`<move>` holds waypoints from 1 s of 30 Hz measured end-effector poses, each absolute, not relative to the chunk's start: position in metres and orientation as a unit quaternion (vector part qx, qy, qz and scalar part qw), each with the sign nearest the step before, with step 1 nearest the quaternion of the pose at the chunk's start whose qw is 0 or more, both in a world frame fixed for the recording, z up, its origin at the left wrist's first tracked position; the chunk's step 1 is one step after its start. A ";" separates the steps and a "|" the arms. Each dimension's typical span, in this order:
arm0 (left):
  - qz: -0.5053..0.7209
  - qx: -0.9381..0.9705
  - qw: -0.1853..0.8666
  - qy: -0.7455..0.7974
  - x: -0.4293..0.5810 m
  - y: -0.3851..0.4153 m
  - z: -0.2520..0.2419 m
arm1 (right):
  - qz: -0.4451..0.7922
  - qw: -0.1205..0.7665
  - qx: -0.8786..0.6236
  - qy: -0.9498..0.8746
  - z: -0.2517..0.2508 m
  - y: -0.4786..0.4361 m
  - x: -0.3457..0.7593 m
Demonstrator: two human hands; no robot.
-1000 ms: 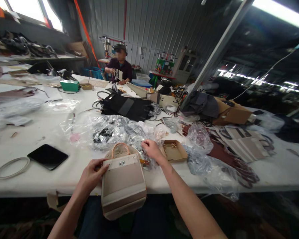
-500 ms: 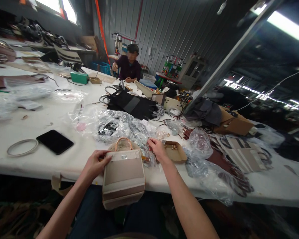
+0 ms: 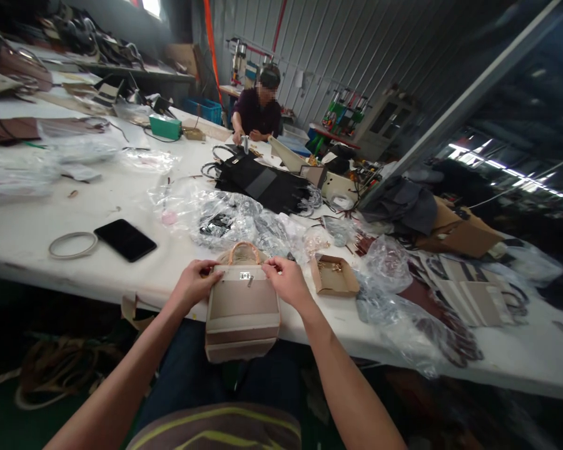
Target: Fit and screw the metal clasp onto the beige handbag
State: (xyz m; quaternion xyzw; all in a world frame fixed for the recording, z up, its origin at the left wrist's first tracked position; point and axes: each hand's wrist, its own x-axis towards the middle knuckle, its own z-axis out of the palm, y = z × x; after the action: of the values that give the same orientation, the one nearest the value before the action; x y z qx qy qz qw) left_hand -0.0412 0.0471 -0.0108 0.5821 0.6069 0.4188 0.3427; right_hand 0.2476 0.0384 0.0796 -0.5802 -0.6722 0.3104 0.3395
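Observation:
A small beige and taupe handbag [image 3: 242, 310] stands at the table's near edge, over my lap, with its front panel facing me. It has an orange-edged top handle [image 3: 244, 245] and a silver clasp plate [image 3: 244, 275] near the top. Just under the plate is a small dark metal piece [image 3: 250, 282], too small to name. My left hand [image 3: 196, 286] pinches the bag's upper left corner. At the upper right corner, my right hand [image 3: 285, 280] has its thumb and fingers closed on the edge; whether it also holds something small is hidden.
Right of the bag lies a cardboard tray [image 3: 326, 286] with small gold hardware. Plastic wrap [image 3: 234, 215] and black bags [image 3: 267, 181] lie beyond. A phone [image 3: 126, 240] and a pale ring-shaped strap [image 3: 72, 244] are at left. A co-worker [image 3: 258, 112] sits across the table.
My right hand has moved left from beside the cardboard tray to the bag's upper right corner. A small dark piece now shows below the clasp plate. The view has shifted; the co-worker's hand is lower.

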 end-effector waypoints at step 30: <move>0.434 0.555 0.447 0.550 -0.045 0.048 -0.007 | 0.092 0.124 -0.433 -0.888 0.067 0.043 0.154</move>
State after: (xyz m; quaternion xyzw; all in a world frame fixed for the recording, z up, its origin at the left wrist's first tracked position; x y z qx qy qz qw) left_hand -0.0452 0.0477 -0.0068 0.5551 0.5504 0.4344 0.4475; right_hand 0.1536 0.0429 0.0666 -0.4326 -0.8882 0.0921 0.1242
